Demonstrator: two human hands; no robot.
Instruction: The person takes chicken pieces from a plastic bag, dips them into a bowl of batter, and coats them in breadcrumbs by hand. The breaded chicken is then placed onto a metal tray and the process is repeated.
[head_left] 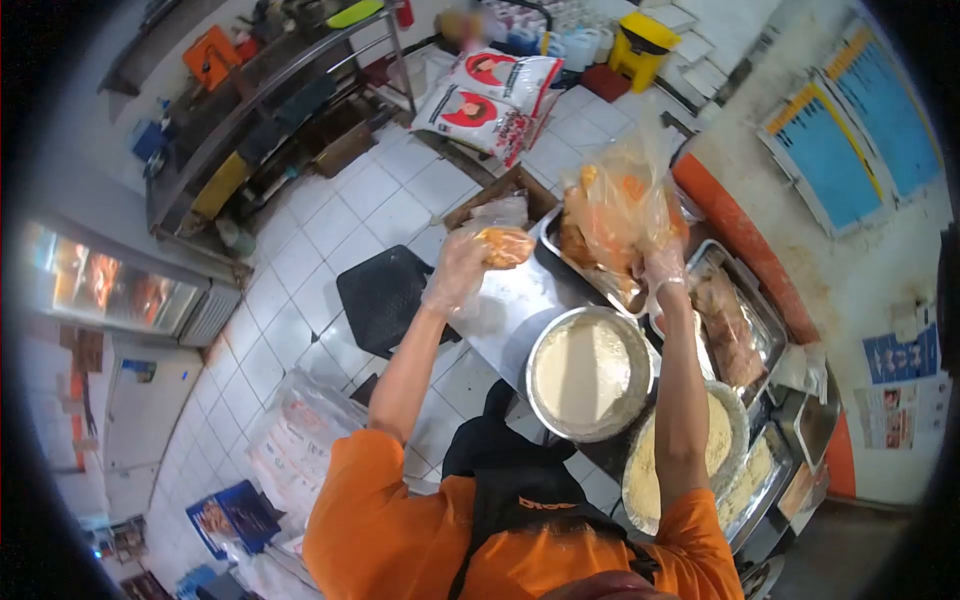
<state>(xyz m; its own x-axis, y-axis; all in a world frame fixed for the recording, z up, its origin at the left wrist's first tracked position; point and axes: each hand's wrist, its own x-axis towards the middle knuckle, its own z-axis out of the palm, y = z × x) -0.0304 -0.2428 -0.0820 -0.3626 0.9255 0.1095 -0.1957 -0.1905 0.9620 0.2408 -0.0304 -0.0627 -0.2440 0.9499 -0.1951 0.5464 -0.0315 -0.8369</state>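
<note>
My left hand (457, 272), in a clear plastic glove, is closed round an orange-coloured piece of food (505, 248) over the left end of the metal table (490, 318). My right hand (662, 268), gloved too, grips the side of a large clear plastic bag (618, 215) with orange pieces inside. The bag rests over a metal tray (555, 236). Nearer my body stands a round pot of pale batter (585, 375). Below my right forearm is a wide bowl of yellowish crumbs (717, 432), partly hidden by the arm.
A tray with a large wrapped piece of meat (728, 325) lies at the right. A smaller crumb tray (752, 475) is near the wall. Left of the table stands a black stool (385, 300). White and red sacks (485, 118) are stacked beyond the table.
</note>
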